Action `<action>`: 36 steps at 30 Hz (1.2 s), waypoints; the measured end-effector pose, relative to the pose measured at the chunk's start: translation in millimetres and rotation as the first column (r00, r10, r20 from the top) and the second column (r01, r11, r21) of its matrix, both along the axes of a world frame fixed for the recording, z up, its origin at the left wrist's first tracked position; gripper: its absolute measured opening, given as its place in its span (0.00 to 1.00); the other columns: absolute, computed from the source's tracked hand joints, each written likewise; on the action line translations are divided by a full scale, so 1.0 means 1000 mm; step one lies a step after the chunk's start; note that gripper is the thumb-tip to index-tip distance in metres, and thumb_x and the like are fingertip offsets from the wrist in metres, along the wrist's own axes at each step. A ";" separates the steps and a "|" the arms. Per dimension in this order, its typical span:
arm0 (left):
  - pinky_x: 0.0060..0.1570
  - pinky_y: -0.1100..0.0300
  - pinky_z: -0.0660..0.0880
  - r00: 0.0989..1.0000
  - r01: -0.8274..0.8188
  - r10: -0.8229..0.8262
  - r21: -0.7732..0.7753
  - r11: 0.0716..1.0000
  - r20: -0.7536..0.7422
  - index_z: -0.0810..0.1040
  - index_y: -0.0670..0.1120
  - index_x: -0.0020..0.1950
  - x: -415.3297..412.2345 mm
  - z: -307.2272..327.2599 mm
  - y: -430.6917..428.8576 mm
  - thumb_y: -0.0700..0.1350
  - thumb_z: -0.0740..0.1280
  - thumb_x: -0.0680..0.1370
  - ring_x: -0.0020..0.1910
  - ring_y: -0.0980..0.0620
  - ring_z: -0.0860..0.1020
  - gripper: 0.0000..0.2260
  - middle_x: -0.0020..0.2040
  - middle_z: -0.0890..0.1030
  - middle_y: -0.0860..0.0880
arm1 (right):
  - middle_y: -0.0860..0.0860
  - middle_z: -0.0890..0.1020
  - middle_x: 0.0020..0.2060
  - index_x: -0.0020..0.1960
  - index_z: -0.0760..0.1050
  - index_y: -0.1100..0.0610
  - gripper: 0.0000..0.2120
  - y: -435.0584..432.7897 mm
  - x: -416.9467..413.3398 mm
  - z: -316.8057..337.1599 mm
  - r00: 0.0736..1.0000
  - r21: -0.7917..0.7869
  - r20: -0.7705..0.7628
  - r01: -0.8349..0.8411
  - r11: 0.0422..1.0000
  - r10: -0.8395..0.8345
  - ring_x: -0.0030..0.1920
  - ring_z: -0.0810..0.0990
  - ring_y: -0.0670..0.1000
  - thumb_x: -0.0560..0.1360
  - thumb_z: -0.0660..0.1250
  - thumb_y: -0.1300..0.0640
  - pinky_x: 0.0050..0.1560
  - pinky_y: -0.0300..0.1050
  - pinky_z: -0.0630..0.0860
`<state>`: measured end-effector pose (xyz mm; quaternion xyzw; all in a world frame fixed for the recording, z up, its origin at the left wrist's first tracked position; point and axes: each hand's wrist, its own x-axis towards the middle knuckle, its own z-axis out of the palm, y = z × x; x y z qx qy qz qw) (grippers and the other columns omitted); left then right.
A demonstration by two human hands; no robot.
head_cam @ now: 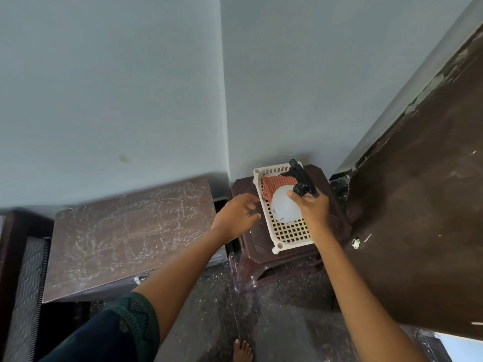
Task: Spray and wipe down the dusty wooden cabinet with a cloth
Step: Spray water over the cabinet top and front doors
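Bare foot [242, 349]: on the speckled floor [282, 322], nearest of all, below and between the two forearms.
Left sleeve [130, 320]: dark green, patterned, ending at the elbow.
Right hand [312, 207]: wrapped around the neck of the spray bottle [286, 206], holding it above the basket.
Spray bottle: frosted white body with a black trigger head [300, 176]; long axis tilted, nozzle aimed away towards the wall corner; small blue marks on the body, too small to read.
Left hand [239, 214]: fingers spread, holding nothing, just left of the basket.
Basket [290, 232]: cream lattice, on a brown plastic stool [257, 246].
Cloth [274, 185]: red checked, lying in the basket beyond the bottle.
Wooden cabinet [128, 231]: dusty, scratched top, left of the left hand.
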<state>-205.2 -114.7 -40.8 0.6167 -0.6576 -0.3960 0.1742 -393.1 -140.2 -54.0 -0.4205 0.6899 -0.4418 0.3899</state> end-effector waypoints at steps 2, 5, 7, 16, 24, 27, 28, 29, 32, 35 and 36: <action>0.61 0.52 0.71 0.999 0.014 -0.015 -0.002 1.000 -0.044 0.66 0.51 0.68 -0.001 0.001 -0.001 0.53 0.71 0.68 0.62 0.51 0.73 0.30 0.64 0.74 0.49 | 0.56 0.83 0.49 0.59 0.77 0.65 0.21 0.000 0.010 0.017 0.999 -0.056 -0.035 -0.023 0.998 0.021 0.49 0.79 0.51 0.68 0.75 0.59 0.46 0.37 0.75; 0.66 0.47 0.67 0.988 0.045 -0.047 -0.012 0.999 -0.145 0.58 0.55 0.71 0.000 0.008 -0.002 0.57 0.75 0.63 0.67 0.51 0.66 0.42 0.69 0.68 0.53 | 0.55 0.83 0.42 0.48 0.79 0.62 0.16 0.003 0.036 0.043 0.993 -0.170 -0.113 -0.064 0.983 0.045 0.43 0.80 0.52 0.66 0.77 0.55 0.43 0.40 0.74; 0.66 0.50 0.68 0.964 0.023 -0.030 -0.032 0.999 -0.263 0.59 0.57 0.70 0.003 0.012 0.000 0.56 0.78 0.61 0.67 0.54 0.67 0.43 0.68 0.67 0.57 | 0.52 0.82 0.37 0.42 0.78 0.57 0.11 0.010 0.058 0.060 0.991 -0.226 -0.105 -0.107 0.968 0.085 0.40 0.80 0.48 0.65 0.78 0.55 0.43 0.39 0.74; 0.56 0.53 0.74 0.979 -0.124 0.113 -0.059 0.991 -0.169 0.66 0.60 0.66 0.106 0.028 0.026 0.64 0.76 0.57 0.59 0.55 0.75 0.40 0.62 0.76 0.57 | 0.48 0.78 0.42 0.52 0.72 0.53 0.20 0.017 0.164 0.079 0.920 -0.125 0.098 -0.366 0.922 0.378 0.42 0.78 0.47 0.67 0.76 0.50 0.44 0.43 0.74; 0.46 0.69 0.75 0.981 -0.048 0.057 0.054 0.997 -0.187 0.68 0.55 0.60 0.212 0.026 0.088 0.51 0.77 0.64 0.49 0.57 0.75 0.29 0.52 0.75 0.59 | 0.51 0.81 0.56 0.59 0.76 0.58 0.17 0.056 0.280 0.059 0.710 -0.087 0.530 -0.499 0.862 0.464 0.53 0.80 0.50 0.71 0.70 0.63 0.47 0.50 0.80; 0.53 0.61 0.76 0.982 -0.016 0.043 0.143 0.990 -0.186 0.65 0.53 0.65 0.257 0.005 0.110 0.54 0.76 0.64 0.54 0.55 0.75 0.33 0.57 0.75 0.56 | 0.53 0.82 0.54 0.57 0.77 0.60 0.14 0.075 0.324 0.034 0.736 0.001 0.551 -0.473 0.881 0.394 0.56 0.80 0.53 0.71 0.68 0.67 0.42 0.49 0.80; 0.56 0.59 0.75 0.979 -0.013 0.050 0.184 0.983 -0.198 0.63 0.53 0.66 0.274 -0.006 0.119 0.54 0.76 0.65 0.56 0.55 0.74 0.34 0.59 0.73 0.56 | 0.53 0.83 0.53 0.56 0.77 0.61 0.14 0.082 0.341 0.023 0.753 0.045 0.542 -0.469 0.882 0.373 0.55 0.80 0.53 0.71 0.68 0.68 0.40 0.48 0.79; 0.57 0.59 0.73 0.973 -0.002 0.054 0.221 0.975 -0.226 0.61 0.54 0.67 0.288 -0.013 0.125 0.53 0.75 0.67 0.58 0.55 0.73 0.34 0.61 0.71 0.56 | 0.54 0.83 0.52 0.54 0.78 0.60 0.13 0.087 0.354 0.014 0.765 0.075 0.534 -0.466 0.881 0.359 0.55 0.80 0.54 0.70 0.67 0.68 0.39 0.48 0.79; 0.58 0.62 0.71 0.950 0.020 0.079 0.312 0.950 -0.302 0.61 0.58 0.67 0.334 -0.031 0.145 0.55 0.67 0.74 0.61 0.55 0.72 0.25 0.63 0.70 0.57 | 0.54 0.84 0.50 0.48 0.80 0.58 0.12 0.101 0.394 -0.012 0.763 0.157 0.559 -0.482 0.862 0.325 0.53 0.80 0.56 0.68 0.67 0.68 0.41 0.50 0.77; 0.59 0.55 0.74 0.972 -0.115 0.172 0.322 0.940 -0.157 0.72 0.55 0.62 0.392 -0.059 0.161 0.61 0.57 0.77 0.58 0.52 0.77 0.18 0.60 0.78 0.51 | 0.55 0.84 0.48 0.47 0.80 0.59 0.11 0.112 0.435 -0.035 0.783 0.273 0.538 -0.512 0.815 0.312 0.44 0.81 0.53 0.69 0.65 0.70 0.39 0.47 0.76; 0.60 0.54 0.74 0.976 -0.169 0.202 0.318 0.933 -0.077 0.73 0.53 0.62 0.410 -0.069 0.164 0.60 0.58 0.77 0.58 0.52 0.77 0.18 0.60 0.78 0.50 | 0.55 0.84 0.49 0.48 0.80 0.60 0.11 0.114 0.445 -0.043 0.785 0.299 0.533 -0.523 0.798 0.316 0.39 0.81 0.52 0.70 0.65 0.70 0.37 0.45 0.76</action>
